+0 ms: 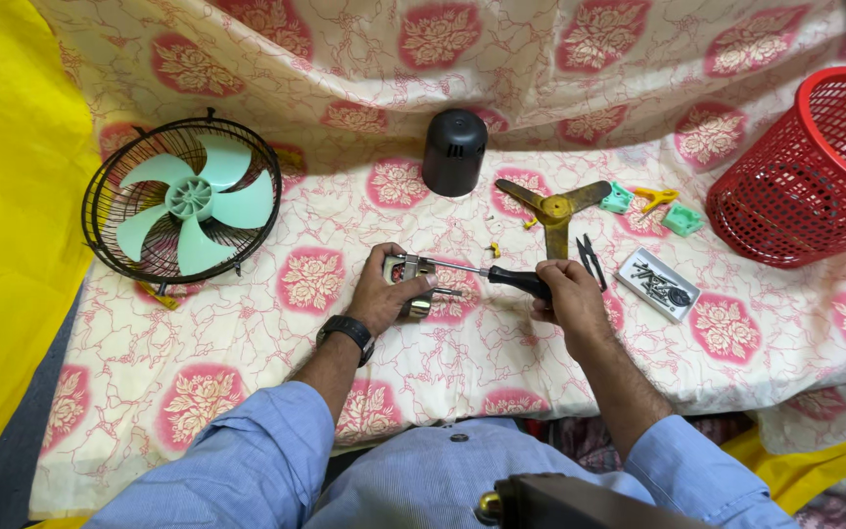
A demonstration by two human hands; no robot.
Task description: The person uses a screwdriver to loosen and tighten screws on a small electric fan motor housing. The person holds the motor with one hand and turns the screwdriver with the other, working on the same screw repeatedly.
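A: Foreground, centre — what do the two hands hold?

B: The left hand [381, 294] is closed around a small metal fan motor [411, 284], pinning it against the cloth; a black watch [348, 331] sits on that wrist. The right hand [566, 291] grips the black handle of a screwdriver [487, 273], whose shaft runs level to the motor's top edge. The hold reads as bracing: one hand steadies the housing so that the tip stays seated.

A: And the loose parts just beyond?

B: Laid within reach of the right hand: black pliers [591, 261], a shallow grey tray of screws [657, 284], a brass-coloured three-blade piece [554, 208], then green plastic clips [681, 218] and a yellow clip [654, 199]. The tray likely keeps small fasteners from straying.

A: Farther back?

B: A black domed motor cover [453, 151] stands upright; well to the left a wire fan guard [183, 200] leans with its pale green blade [191, 200] inside. A red mesh basket [815, 167] lies tipped at far right.

A: The surface?

B: A cream cloth with red floral medallions [247, 343] — draped up behind as a backdrop — over yellow sheeting [7, 225].
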